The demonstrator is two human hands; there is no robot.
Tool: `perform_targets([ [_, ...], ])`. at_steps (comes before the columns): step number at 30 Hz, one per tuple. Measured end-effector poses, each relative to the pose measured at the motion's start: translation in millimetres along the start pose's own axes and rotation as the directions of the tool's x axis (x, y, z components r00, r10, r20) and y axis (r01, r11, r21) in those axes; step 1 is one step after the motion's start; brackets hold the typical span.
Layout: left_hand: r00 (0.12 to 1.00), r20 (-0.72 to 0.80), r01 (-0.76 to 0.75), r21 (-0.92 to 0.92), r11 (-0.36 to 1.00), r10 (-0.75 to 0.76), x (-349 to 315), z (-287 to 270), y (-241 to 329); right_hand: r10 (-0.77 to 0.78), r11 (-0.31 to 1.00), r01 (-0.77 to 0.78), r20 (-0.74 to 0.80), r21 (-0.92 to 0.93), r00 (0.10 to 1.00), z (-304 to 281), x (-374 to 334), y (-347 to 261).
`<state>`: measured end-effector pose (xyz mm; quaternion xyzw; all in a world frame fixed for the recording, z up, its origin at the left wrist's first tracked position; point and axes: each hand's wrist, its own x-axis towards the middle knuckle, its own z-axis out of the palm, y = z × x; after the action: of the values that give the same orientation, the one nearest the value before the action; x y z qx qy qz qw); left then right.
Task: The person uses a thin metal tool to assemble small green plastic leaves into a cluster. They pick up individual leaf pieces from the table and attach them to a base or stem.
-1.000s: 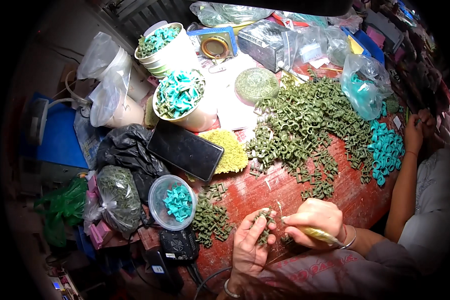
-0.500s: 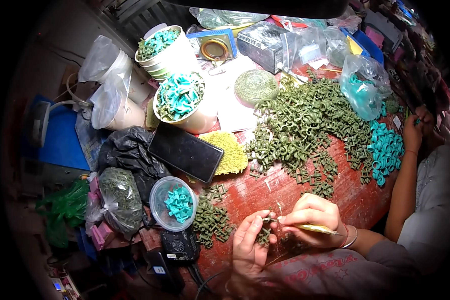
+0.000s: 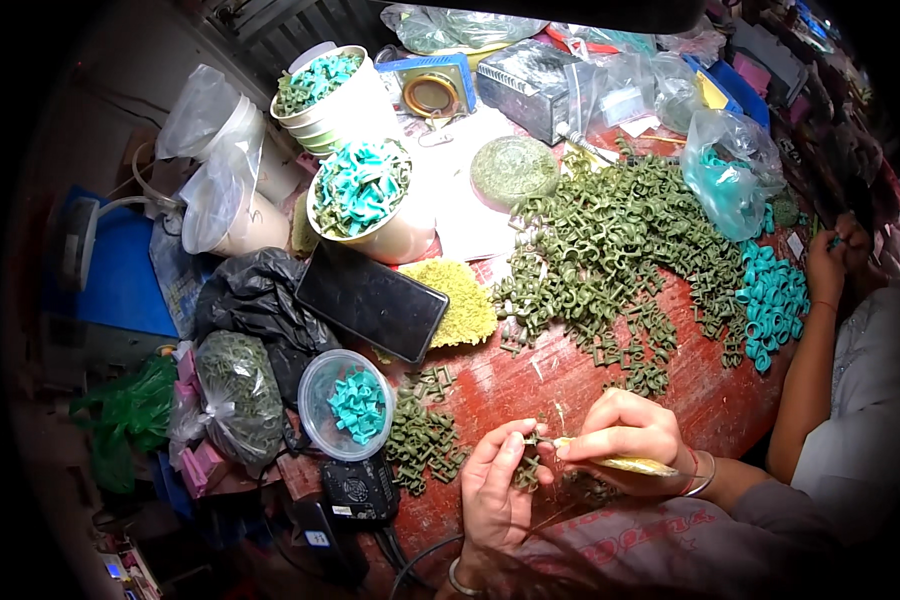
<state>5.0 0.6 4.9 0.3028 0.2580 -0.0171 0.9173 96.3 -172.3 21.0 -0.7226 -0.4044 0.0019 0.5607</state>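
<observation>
My left hand (image 3: 495,490) pinches a small dark green ring-shaped piece (image 3: 526,470) between thumb and fingers, above the near edge of the red table. In my right hand (image 3: 632,440) is a slim pen-like tool with a yellow handle (image 3: 635,465). Its thin dark tip meets or nearly meets the green piece; which of the two I cannot tell. A large pile of similar green ring pieces (image 3: 610,240) spreads beyond my hands. To the left of them lies a smaller heap of green pieces (image 3: 422,440).
A clear tub (image 3: 317,437) with turquoise pieces stands left, near a black phone (image 3: 375,300) on a yellow sponge (image 3: 465,305). Filled white buckets (image 3: 400,240) stand behind. Turquoise rings (image 3: 770,305) and a co-worker's arm (image 3: 815,330) are at right.
The tool in my right hand has tilted slightly, and its thin tip now shows more plainly at the piece. My left hand has shifted a little, baring a bracelet at its wrist.
</observation>
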Motion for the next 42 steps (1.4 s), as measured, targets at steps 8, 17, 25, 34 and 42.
perform_targets([
  [8,0.996,-0.044,0.074,0.003,0.997,-0.074,0,3,3,0.015,0.999,-0.014,-0.024,0.033,1.000,0,1,0],
  [17,0.995,0.021,0.104,-0.133,0.986,-0.102,0,-3,2,0.020,1.000,-0.020,-0.020,0.010,1.000,0,-1,-1],
  [25,0.993,-0.058,0.109,0.044,0.993,-0.106,1,4,4,0.092,0.995,-0.096,-0.099,-0.034,0.991,-1,3,-5],
  [34,0.989,-0.107,0.111,0.108,0.988,-0.100,1,9,6,0.107,0.990,-0.102,0.042,-0.094,0.993,-1,2,-4],
  [42,0.984,-0.140,0.130,0.124,0.984,-0.112,0,9,8,0.077,0.995,-0.072,0.077,-0.066,0.994,-3,4,-4],
])
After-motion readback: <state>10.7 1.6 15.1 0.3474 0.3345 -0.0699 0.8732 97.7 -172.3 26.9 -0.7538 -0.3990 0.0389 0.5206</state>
